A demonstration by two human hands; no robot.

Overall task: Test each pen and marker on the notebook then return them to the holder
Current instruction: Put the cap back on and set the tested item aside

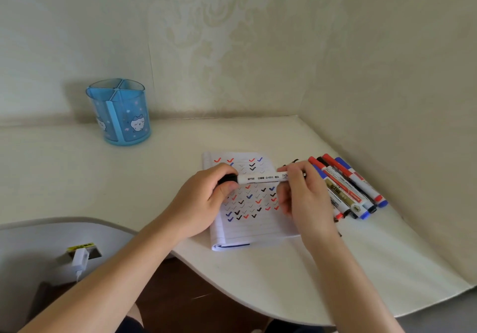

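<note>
Gripping one marker (260,178) above the notebook (247,229), left hand (204,203) pinches its cap (228,179), right hand (305,198) its barrel.

The light was soft, even and rather dim, with a greenish-cream cast, and the holder (118,115) threw a blurred shadow leftward onto the wall (232,35) and the far left edge of the tabletop (77,177). The left hand (204,203) and right hand (305,198) laid only faint, edgeless shadows on the notebook (254,229), and nothing glared except the white plug (80,257) below the tabletop's near left edge, which looked washed out. The wide lens bowed the tabletop's edges and the wall corner, and the whole view was slightly soft, so the print on the marker (260,178) could not be read.
</note>
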